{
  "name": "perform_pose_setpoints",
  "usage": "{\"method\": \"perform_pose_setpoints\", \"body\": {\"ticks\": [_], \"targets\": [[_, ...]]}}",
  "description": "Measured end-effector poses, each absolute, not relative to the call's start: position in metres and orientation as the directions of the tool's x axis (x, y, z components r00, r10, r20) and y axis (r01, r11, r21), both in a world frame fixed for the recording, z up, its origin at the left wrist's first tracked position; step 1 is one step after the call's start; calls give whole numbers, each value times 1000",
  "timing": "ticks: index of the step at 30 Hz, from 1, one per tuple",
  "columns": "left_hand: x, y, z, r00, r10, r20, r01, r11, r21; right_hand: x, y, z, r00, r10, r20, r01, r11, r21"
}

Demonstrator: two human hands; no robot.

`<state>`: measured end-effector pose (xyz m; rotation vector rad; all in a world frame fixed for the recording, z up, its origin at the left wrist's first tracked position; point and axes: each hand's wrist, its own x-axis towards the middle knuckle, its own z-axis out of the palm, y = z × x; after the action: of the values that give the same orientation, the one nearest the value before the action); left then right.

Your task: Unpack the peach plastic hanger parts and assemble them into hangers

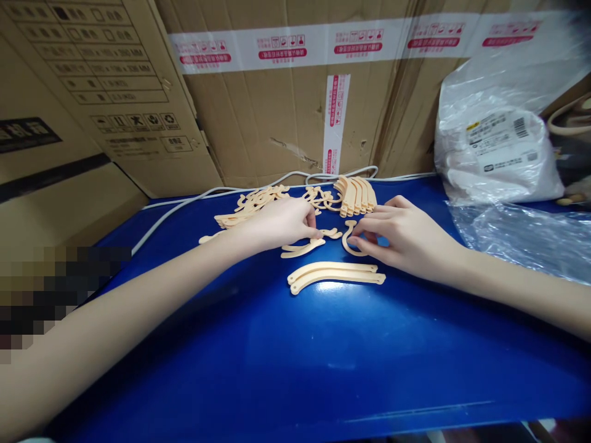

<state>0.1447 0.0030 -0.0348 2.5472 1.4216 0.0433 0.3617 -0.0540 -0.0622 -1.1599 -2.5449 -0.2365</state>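
My left hand is closed, thumb and forefinger pinched at the end of a small beige plastic piece low over the table. Just below it lie short curved beige pieces. The fingers of my right hand are closed on the side of a beige plastic hook, whose flat end points away from me. Nearer to me, two long curved beige plastic arms rest side by side. Part of each fingertip grip is hidden.
Behind my hands are a row of stacked curved arms and a loose pile of small beige pieces. A white cable runs along the back of the blue table. Cardboard boxes and a plastic-wrapped bag stand behind.
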Motion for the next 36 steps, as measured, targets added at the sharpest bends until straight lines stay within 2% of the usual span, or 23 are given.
{"method": "perform_pose_setpoints", "body": {"ticks": [6,10,16,23,32,36], "targets": [[132,-19,-41,580,792,190,790,-604,106,361,-54,-65,-617,681,394,748,664,25],[119,-45,-46,635,705,317,754,-654,-57,362,-53,-70,-620,649,440,736,675,41],[110,-55,-59,713,649,266,697,-700,-158,357,-53,-73,-638,628,446,698,716,-11],[104,-49,-68,707,660,254,700,-705,-116,356,-51,-83,-639,622,452,680,732,-46],[100,-49,-75,724,618,306,680,-715,-164,354,-46,-89,-604,667,436,684,715,-146],[99,-50,-74,736,606,303,667,-726,-169,353,-46,-88,-598,679,425,693,705,-151]]}}
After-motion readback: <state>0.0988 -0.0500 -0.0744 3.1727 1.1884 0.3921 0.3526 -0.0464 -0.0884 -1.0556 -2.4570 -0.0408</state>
